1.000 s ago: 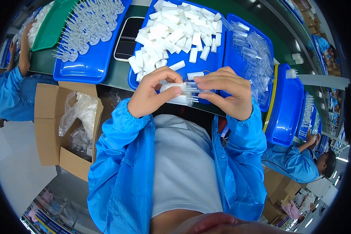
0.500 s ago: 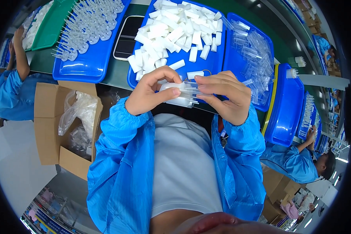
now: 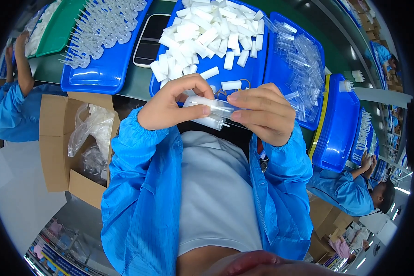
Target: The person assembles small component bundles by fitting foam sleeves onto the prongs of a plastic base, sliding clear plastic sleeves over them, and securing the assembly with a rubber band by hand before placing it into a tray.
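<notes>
My left hand (image 3: 172,103) is closed around a clear plastic piece with white material in it (image 3: 210,122), thumb and fingers pinching it in front of my chest. At its other end my right hand (image 3: 266,112) pinches a clear tube (image 3: 222,109) between thumb and fingers. The two pieces meet or overlap between my hands; exactly how they join is hard to make out. Thin white prongs stick out of the lower edge of the left piece. Just beyond my hands, the blue tray (image 3: 250,73) bears a pile of white foam-like cylinders (image 3: 207,34).
A blue tray (image 3: 94,82) of clear stemmed parts stands at left, beside a phone-like device (image 3: 152,39). Clear tubes fill another blue tray (image 3: 317,117) at right. Stacked blue trays (image 3: 338,147) stand farther right. An open cardboard box (image 3: 55,129) holds plastic bags. Co-workers sit on both sides.
My hands have moved slightly closer together, and the clear tube has shifted and tilted a little against the left piece. My grips stay much the same.
</notes>
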Available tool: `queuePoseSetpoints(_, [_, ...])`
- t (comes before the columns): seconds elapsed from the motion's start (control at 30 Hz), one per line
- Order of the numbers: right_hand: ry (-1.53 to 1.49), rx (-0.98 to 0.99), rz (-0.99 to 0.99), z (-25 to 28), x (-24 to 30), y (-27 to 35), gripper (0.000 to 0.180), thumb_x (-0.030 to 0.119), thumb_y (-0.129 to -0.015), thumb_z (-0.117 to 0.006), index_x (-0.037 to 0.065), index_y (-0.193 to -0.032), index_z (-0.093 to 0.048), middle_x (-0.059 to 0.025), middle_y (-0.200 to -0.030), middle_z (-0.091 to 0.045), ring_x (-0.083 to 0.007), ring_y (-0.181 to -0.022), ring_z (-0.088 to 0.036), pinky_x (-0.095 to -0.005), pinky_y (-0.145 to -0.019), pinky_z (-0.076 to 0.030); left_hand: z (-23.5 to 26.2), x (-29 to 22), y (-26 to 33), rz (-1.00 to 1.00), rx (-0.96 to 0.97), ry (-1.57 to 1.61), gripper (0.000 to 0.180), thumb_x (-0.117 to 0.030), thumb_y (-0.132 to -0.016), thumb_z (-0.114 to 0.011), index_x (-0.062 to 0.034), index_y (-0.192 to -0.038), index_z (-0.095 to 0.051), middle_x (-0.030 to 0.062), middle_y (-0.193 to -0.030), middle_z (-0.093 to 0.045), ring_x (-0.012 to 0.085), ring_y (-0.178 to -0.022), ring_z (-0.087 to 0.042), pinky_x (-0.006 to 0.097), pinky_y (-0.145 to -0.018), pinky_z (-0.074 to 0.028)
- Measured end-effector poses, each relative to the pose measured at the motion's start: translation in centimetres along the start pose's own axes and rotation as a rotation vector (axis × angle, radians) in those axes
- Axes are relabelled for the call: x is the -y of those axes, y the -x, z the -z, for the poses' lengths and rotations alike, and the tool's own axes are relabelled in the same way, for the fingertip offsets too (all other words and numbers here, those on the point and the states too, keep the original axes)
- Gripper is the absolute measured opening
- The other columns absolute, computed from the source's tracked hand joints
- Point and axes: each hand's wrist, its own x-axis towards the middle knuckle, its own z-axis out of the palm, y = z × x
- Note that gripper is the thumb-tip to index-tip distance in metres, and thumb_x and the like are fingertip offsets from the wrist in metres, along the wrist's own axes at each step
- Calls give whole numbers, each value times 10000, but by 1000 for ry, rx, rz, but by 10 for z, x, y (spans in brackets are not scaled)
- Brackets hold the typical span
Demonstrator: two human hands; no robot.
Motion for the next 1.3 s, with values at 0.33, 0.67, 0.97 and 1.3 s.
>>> queuePoseSetpoints(0.33, [-89, -141, -99, 2, -2, 5, 245, 14, -682, -766, 52, -915, -700, -109, -1000, -689, -266, -931, -655, -330, -781, -487, 4, 18, 6, 30, -91, 545, 431, -295, -852, -667, -38, -1188, -587, 90, -1109, -560, 199, -1029, -556, 350, -913, -453])
queuePoseSetpoints(0.67, [-97, -155, -159, -10, 3, -8, 260, 45, -674, -785, 53, -923, -711, -110, -961, -699, -248, -905, -666, -330, -755, -483, -13, 60, 0, 110, 101, 1300, 336, -282, -878, -633, -118, -1170, -604, 77, -1185, -538, 186, -972, -588, 211, -561, -505])
queuePoseSetpoints(0.97, [-211, -95, -222, -10, -7, -4, 235, 114, -780, -719, 6, -987, -691, -146, -1007, -686, -303, -964, -652, -372, -824, -486, -25, 69, 6, 200, -51, 1051, 485, -458, -897, -545, -119, -1238, -478, 96, -1014, -590, 188, -661, -610, 282, -507, -519])
queuePoseSetpoints(1.3, [362, -87, -486, 47, -17, 52, 297, 95, -787, -651, 91, -1084, -657, -87, -1030, -647, -276, -997, -570, -394, -895, -426, -16, 58, 10, 92, 49, 784, 406, -297, -799, -717, -110, -1019, -432, 176, -1168, -476, 281, -885, -620, 256, -556, -553])
